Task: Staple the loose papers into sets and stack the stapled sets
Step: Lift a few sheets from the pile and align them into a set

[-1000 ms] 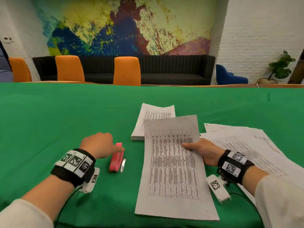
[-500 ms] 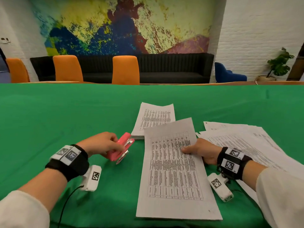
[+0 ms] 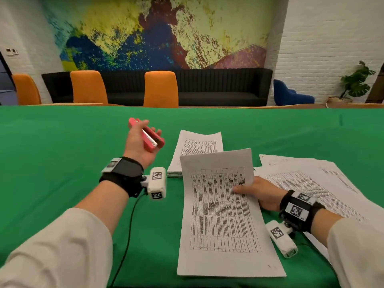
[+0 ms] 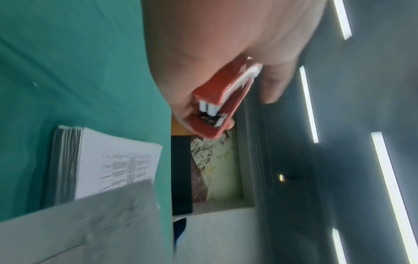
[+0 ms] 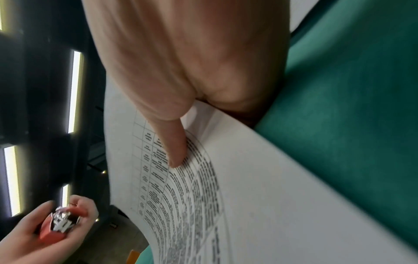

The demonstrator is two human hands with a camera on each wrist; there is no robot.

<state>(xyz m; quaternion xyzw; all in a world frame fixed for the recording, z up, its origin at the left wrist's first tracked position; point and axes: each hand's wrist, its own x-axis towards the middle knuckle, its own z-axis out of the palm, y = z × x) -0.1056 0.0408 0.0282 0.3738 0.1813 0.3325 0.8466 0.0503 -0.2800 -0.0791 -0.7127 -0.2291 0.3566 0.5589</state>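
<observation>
While left hand (image 3: 139, 146) grips stapler (image 3: 150, 137) | paper set's (image 3: 222, 215) print illegible

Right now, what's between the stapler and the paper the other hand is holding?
Just bare green table and air. The stapler is up in the left hand, apart from the paper. The head view shows it.

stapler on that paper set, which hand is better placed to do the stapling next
Left. The left hand already holds the pink stapler raised above the green table, while the right hand pinches the paper set, lifting its far end toward it.
</observation>
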